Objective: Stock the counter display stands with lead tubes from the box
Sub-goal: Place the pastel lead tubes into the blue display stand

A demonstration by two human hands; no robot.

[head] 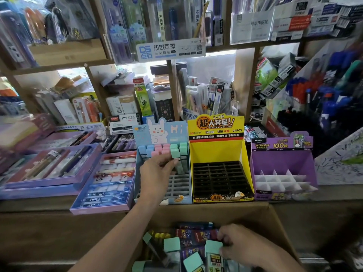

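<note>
My left hand (157,169) pinches a mint-capped lead tube (175,154) over the grid of the blue bunny display stand (163,132). That stand's back rows hold blue, pink and mint tubes. Low in the view stands a brown cardboard box (261,214) with several loose tubes. My right hand (235,242) reaches into it and grips another mint-capped tube (213,247). Beside the blue stand are a yellow display stand (216,150) with a bare black grid and a purple display stand (282,160) with white dividers.
Flat purple pen trays (59,169) and a blue pen tray (106,185) lie left of the stands on the wooden counter (39,205). Wooden shelves (64,54) packed with stationery rise behind. A slanted rack of blue and red pens (322,95) stands at the right.
</note>
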